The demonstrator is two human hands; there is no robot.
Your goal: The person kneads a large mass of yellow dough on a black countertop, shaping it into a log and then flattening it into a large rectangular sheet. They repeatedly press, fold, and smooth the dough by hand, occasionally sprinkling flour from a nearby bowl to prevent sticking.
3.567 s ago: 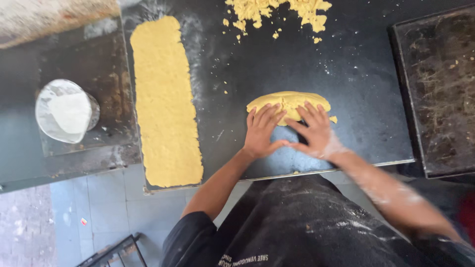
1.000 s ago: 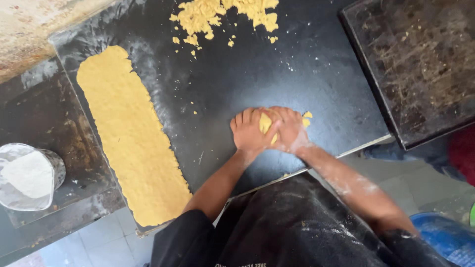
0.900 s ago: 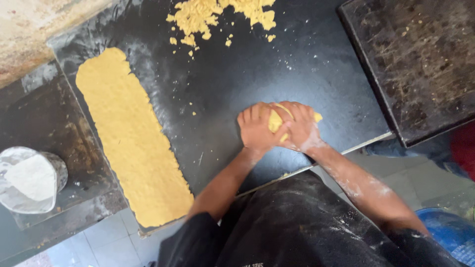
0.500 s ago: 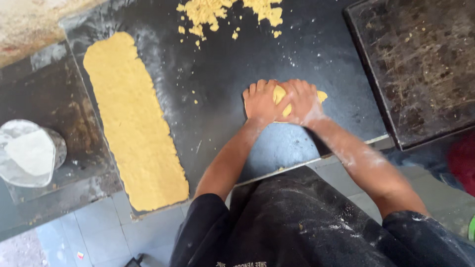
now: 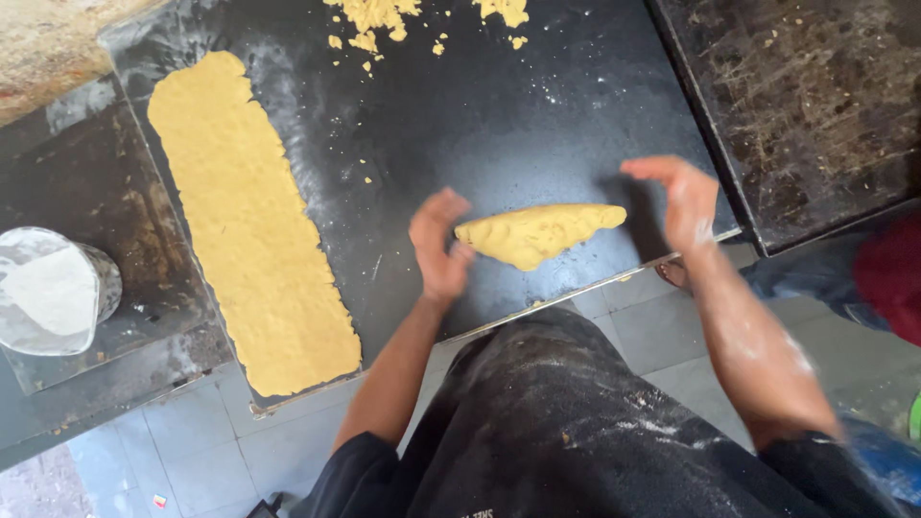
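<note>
From my remote seat, the fingers (image 5: 443, 213) of the left hand (image 5: 439, 251) stand straight and spread, edge-on to the worktop, with their tips just touching the left end of the elongated yellow dough lump (image 5: 537, 233); they grip nothing. The right hand (image 5: 683, 197) hangs at three o'clock of that lump, fingers extended and loose, apart from its pointed right end and empty. Half a second ago both palms were stacked and pressing down on the dough, nearly hiding it; now they have parted and lifted, and the lump lies bare as a stretched, tapered log, so I judge the pressing stroke over and the piece being drawn longer. It rests near the front edge of the black, flour-dusted stone worktop (image 5: 499, 115), roughly centre frame. Counting outward: one dough log; one long flattened strip of yellow dough (image 5: 249, 221) at nine o'clock of it; one scatter of yellow dough crumbs (image 5: 384, 17) at twelve o'clock; one dark, stained metal baking tray (image 5: 806, 96) at two o'clock; one round metal container of white flour (image 5: 50, 291) at far nine o'clock; two hands.
</note>
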